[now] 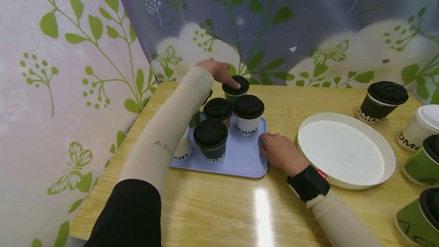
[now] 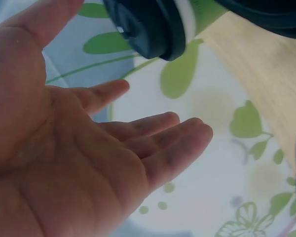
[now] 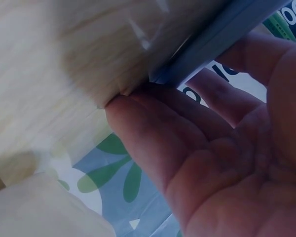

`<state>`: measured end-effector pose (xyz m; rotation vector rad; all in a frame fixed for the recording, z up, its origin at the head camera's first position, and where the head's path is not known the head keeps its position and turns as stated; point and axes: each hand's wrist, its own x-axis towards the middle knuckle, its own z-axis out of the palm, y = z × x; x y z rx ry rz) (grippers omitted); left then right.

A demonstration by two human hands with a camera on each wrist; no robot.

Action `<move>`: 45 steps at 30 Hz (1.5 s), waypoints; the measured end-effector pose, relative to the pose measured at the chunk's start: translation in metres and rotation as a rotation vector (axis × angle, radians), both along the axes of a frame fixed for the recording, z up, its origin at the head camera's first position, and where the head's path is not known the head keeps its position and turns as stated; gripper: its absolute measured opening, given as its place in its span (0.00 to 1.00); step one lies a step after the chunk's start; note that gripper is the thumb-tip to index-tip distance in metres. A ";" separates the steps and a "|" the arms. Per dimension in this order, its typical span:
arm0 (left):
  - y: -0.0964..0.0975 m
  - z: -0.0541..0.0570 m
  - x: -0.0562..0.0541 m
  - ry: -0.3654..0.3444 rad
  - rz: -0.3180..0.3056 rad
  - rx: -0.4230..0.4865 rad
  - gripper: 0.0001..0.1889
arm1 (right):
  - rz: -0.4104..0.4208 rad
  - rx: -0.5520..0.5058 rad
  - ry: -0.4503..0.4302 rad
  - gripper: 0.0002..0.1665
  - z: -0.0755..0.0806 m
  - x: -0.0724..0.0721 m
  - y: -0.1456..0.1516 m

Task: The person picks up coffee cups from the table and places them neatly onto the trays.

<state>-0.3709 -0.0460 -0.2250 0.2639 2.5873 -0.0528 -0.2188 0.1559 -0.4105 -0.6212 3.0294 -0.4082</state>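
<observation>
- While the right hand (image 1: 279, 151) pinches the right rim of the purple tray (image 1: 245, 163), most of that tray extends leftward from its grip.
- Unclenched and holding nothing, the left hand (image 1: 216, 71) has its fingers spread, with its thumb over the lid of a green cup (image 1: 236, 91); contact cannot be told.
- That cup stands just below and right of the left hand, its base hidden behind other cups.
- Just beyond the right hand's fingertips stands a black-lidded white cup (image 1: 247, 124) on the tray; a dark cup (image 1: 210, 151) stands farther left of that grip.
- Just right of the right hand lies a round white tray (image 1: 343, 155).
</observation>
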 end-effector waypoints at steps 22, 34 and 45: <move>0.017 -0.033 -0.021 -0.015 -0.107 0.053 0.50 | -0.005 0.006 -0.002 0.07 0.001 0.000 -0.001; 0.018 -0.035 -0.015 0.003 -0.097 0.103 0.48 | -0.008 0.016 -0.002 0.07 0.002 0.001 -0.001; 0.018 -0.038 -0.015 0.008 -0.097 0.120 0.49 | -0.006 0.005 -0.003 0.08 0.001 0.002 0.000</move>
